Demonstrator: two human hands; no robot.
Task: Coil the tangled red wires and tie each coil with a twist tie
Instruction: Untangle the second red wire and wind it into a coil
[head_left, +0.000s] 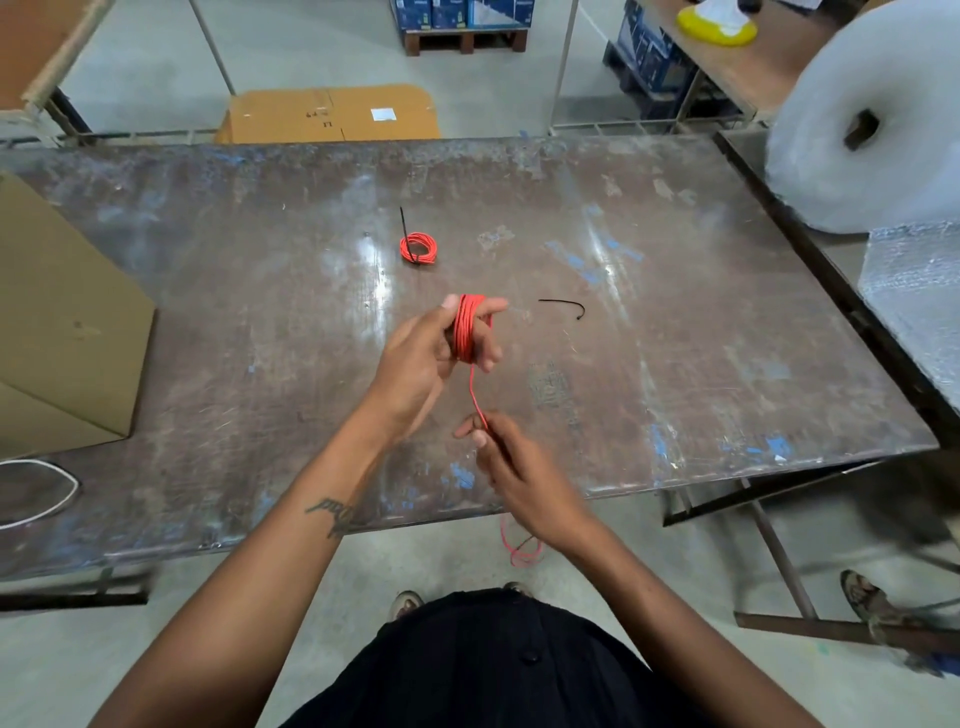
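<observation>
**Red wire half wound, one coil tied**

Above the middle of the worn metal table (208, 322), the left hand (421, 364) holds a bundle of red wire (467, 327) wound round its fingers (491, 312), which are curled through the loops with the thumb pressing on the near side. From the bottom of that bundle a single strand of wire (474, 395) runs down toward the right hand (519, 473), whose grip pinches the strand between thumb and forefinger just below and to the right of the left hand. Beyond the right wrist, loose red wire (519, 551) hangs off the near table edge in slack loops over the floor.

Farther from the person than the left hand lies a finished coil (418, 247), flat on the table, with a black twist tie (408, 234) through its left side and one end sticking up and away. To the right of the left hand, well apart from it, a second black tie (563, 306) lies loose on the table, curved into a hook at its right end.

A cardboard box (62, 332) sits far to the left of the hands, and a large roll of bubble wrap (857, 119) stands beyond the table's far right corner.
</observation>
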